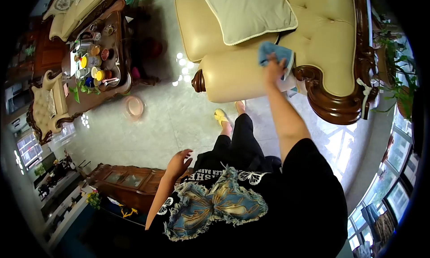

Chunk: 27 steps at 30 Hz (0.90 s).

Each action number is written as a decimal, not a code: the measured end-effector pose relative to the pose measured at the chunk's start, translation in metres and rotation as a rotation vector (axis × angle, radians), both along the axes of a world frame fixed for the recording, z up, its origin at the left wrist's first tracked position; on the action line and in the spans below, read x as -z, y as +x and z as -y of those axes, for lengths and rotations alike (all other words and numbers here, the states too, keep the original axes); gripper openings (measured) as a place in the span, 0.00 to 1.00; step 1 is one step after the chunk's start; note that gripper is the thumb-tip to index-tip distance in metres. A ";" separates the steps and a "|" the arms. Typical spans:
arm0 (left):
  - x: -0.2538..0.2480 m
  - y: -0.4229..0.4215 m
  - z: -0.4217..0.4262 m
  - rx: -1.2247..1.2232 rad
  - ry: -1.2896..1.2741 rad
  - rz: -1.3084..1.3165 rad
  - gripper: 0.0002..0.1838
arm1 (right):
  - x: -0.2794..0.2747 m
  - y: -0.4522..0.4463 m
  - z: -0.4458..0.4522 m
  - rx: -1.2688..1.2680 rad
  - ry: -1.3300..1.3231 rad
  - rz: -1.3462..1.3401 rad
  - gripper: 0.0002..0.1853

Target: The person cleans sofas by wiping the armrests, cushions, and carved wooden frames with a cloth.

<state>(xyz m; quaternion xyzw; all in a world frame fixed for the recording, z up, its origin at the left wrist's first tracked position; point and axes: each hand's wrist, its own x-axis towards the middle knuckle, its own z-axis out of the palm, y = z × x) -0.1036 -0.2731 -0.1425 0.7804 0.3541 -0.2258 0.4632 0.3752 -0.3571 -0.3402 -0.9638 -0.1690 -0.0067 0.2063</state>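
My right hand presses a blue cloth against the sofa, where the padded tan armrest meets the seat. Its fingers are bent over the cloth, and part of the cloth spreads out beyond them. My left hand hangs low in front of my body, its fingers loosely apart and nothing in them. A cream cushion lies on the sofa just past the cloth. Carved dark wood frames the sofa to the right of my right hand.
A dark wooden coffee table at the left carries several jars and cups. A round pinkish basin stands on the grey floor. Behind the sofa are green plants; a wooden cabinet is at lower left.
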 end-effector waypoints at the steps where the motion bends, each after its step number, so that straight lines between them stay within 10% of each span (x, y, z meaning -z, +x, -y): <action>1: 0.000 -0.014 -0.005 0.005 0.000 -0.028 0.17 | 0.007 -0.036 -0.015 -0.082 0.131 0.048 0.12; 4: 0.013 -0.056 -0.016 -0.066 0.094 -0.261 0.19 | -0.036 -0.188 -0.066 -0.628 0.181 -0.369 0.11; 8: 0.021 -0.062 -0.038 0.040 0.140 -0.296 0.19 | -0.034 -0.333 -0.072 -0.761 -0.094 -1.214 0.21; 16: 0.047 0.007 -0.041 -0.271 0.131 0.093 0.17 | -0.073 -0.053 -0.023 -0.246 0.936 -0.707 0.17; 20: 0.069 0.089 -0.048 -0.187 0.155 0.302 0.17 | -0.098 0.088 0.013 -0.126 -0.015 0.084 0.18; 25: 0.056 0.172 -0.047 -0.221 0.101 0.387 0.16 | 0.022 0.076 -0.035 -0.277 -0.316 -0.211 0.20; 27: 0.053 0.178 -0.037 -0.224 0.039 0.402 0.15 | -0.013 0.006 -0.101 -0.495 -0.162 -0.411 0.22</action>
